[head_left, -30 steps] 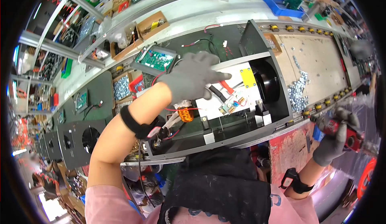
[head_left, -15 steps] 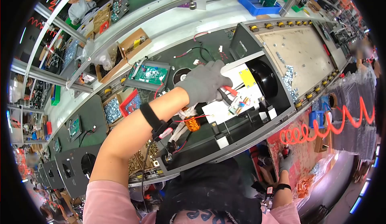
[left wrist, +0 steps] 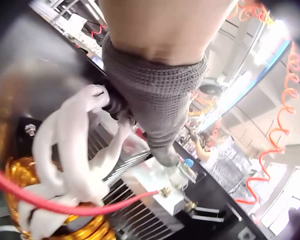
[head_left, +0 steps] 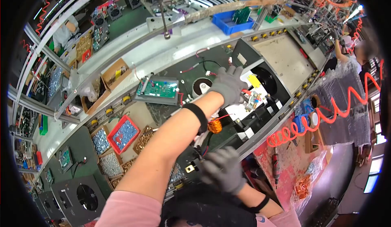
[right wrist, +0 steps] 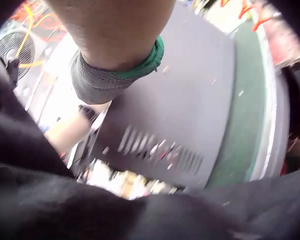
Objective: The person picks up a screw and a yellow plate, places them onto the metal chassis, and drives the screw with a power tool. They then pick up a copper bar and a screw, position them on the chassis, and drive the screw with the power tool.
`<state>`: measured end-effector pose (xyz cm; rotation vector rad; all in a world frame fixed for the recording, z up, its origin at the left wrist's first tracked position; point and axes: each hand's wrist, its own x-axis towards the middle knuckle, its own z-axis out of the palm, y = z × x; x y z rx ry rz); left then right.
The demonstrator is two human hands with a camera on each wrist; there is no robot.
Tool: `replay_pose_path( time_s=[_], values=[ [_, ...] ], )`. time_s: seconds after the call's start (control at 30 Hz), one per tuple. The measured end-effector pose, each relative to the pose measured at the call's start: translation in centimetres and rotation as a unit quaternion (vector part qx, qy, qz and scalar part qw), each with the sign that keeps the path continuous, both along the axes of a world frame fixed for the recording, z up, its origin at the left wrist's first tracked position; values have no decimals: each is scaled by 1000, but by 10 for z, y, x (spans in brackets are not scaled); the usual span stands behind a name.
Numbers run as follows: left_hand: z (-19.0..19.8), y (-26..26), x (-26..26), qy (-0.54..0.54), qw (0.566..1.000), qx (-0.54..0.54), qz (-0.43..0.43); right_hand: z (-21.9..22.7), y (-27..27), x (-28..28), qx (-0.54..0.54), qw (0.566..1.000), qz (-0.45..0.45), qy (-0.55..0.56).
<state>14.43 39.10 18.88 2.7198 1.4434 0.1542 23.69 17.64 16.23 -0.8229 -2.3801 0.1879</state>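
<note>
My gloved left hand (head_left: 229, 86) lies over the rear edge of a white plate (head_left: 243, 112) in a dark metal chassis (head_left: 281, 92). In the left wrist view its fingertip reaches down beside a small circuit board (left wrist: 187, 170). A red wire end (head_left: 246, 92) shows by the hand; whether the hidden fingers grip it I cannot tell. Near the chassis's front left corner, my blurred right hand (head_left: 223, 171) has loosely bent fingers, with nothing seen in it. An orange copper coil (head_left: 214, 126) sits left of the plate. A red and black power screwdriver (head_left: 275, 166) lies on the worn red surface.
A green circuit board (head_left: 161, 87) on a dark tray lies behind and left. Red bin (head_left: 123, 134) and neighbouring boxes of screws stand left of the chassis. A coiled red hose (head_left: 317, 123) hangs on the right, before a blue container (head_left: 300, 123).
The right hand put the power screwdriver down on the red surface and came back left to the chassis front. My left hand stays over the plate, its fingers more spread; the head view has shifted.
</note>
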Motion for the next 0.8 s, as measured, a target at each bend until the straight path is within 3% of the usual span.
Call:
replay_pose_path(
  time_s=[0.07, 0.17, 0.27, 0.4, 0.43, 0.47, 0.53, 0.57, 0.6, 0.63, 0.67, 0.7, 0.77, 0.8],
  values=[
    [0, -6, -4, -61, 997, -38, -5, -22, -4, -40, 11, 998, -24, -62],
    [-2, -28, -27, -145, 989, -26, -31, -43, 5, -26, 37, 987, -61, -142],
    [-9, -58, -73, -227, 973, 28, 10, -49, 31, 13, 51, 982, -88, -162],
    [-75, -138, -172, -298, 927, 122, 193, -43, 83, 82, 128, 963, -147, -186],
    [-99, -169, -201, -293, 913, 88, 270, -42, 98, 100, 135, 963, -145, -180],
    [-123, -205, -228, -289, 891, 56, 345, -36, 109, 115, 90, 962, -161, -202],
    [-167, -287, -276, -267, 830, -16, 490, -43, 139, 154, 158, 953, -190, -177],
    [-180, -327, -296, -235, 804, -45, 544, -61, 163, 195, 175, 923, -253, -230],
    [-186, -358, -298, -202, 774, -79, 594, -43, 183, 210, 113, 924, -278, -238],
    [-195, -396, -310, -197, 759, -82, 615, -42, 191, 219, 156, 881, -364, -259],
    [-203, -427, -321, -148, 707, -114, 682, -45, 196, 220, 200, 824, -452, -277],
    [-209, -453, -326, -99, 652, -147, 737, -48, 201, 210, 201, 830, -440, -279],
    [-218, -499, -338, -79, 575, -162, 798, -52, 200, 200, 174, 789, -512, -292],
    [-223, -517, -344, -68, 558, -167, 810, -51, 184, 165, 205, 819, -470, -256]
  ],
)
